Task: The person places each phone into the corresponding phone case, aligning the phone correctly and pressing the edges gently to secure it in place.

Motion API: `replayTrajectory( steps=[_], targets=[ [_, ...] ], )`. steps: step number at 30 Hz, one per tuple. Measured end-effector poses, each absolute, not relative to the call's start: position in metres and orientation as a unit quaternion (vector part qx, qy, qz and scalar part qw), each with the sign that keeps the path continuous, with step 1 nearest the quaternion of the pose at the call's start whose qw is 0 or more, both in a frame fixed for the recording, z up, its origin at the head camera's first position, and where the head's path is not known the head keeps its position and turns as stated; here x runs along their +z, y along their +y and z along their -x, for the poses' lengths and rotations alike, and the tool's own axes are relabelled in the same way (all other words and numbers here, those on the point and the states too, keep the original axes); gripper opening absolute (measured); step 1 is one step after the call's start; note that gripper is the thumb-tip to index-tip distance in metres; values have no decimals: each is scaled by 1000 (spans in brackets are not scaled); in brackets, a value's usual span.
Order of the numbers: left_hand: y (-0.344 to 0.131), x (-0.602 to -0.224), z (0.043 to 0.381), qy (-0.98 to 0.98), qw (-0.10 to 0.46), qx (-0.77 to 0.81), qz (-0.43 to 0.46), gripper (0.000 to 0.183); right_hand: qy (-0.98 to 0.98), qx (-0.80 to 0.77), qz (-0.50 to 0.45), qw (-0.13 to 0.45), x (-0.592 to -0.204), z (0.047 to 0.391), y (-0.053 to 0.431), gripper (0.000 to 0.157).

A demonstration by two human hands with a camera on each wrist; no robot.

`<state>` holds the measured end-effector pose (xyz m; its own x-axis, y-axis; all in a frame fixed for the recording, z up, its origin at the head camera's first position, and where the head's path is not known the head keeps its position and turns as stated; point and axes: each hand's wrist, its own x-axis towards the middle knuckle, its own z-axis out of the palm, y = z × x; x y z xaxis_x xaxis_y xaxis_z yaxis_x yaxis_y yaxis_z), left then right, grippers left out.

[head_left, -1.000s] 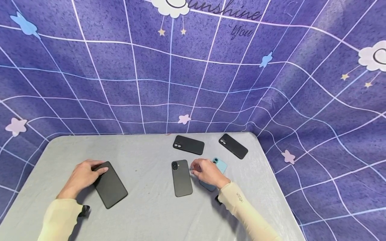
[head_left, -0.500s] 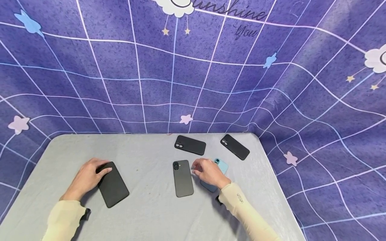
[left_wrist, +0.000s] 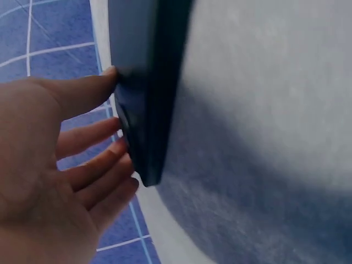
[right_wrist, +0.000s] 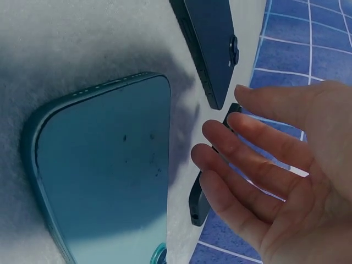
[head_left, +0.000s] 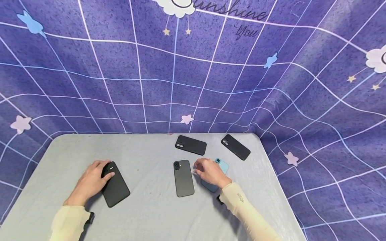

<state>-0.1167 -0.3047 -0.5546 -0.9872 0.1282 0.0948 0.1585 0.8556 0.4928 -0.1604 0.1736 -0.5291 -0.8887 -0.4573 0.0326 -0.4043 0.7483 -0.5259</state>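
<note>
My left hand (head_left: 91, 182) grips the far end of a black phone-like slab (head_left: 117, 190) on the left side of the table. In the left wrist view, the thumb meets the slab's face while the fingers lie around its edge and corner. A small pale mark shows near its far end. My right hand (head_left: 210, 172) holds nothing, its fingers loosely bent above a light blue phone (head_left: 223, 165). The hand hides part of that phone; the right wrist view shows its broad blue back (right_wrist: 110, 159). Just left of the fingertips lies a dark grey phone (head_left: 184, 180), camera end away from me.
Two black phone cases with camera cutouts lie farther back: one case (head_left: 191, 145) behind the grey phone, another case (head_left: 236, 147) to its right. Pale cloth covers the table (head_left: 144, 214). A purple gridded curtain (head_left: 156, 90) hangs behind and at the sides.
My left hand has shifted slightly right over the black slab's end, and a pale mark there has come into view. The right hand has stayed in place; the view has shifted slightly.
</note>
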Motion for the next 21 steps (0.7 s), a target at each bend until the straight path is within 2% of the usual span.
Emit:
replayTrajectory(
  steps=[11,17,21],
  targets=[
    [-268,-549,94,-958,67,-257,108,72,938,-263,224,35,-532,161,175,11],
    [-227,-537,87,-938,39,-329,104,57,939,-275,207,21,-535,160,174,8],
    [-191,-540,88,-917,52,-382,105,43,939,-285,193,12,-537,161,173,6]
  ],
)
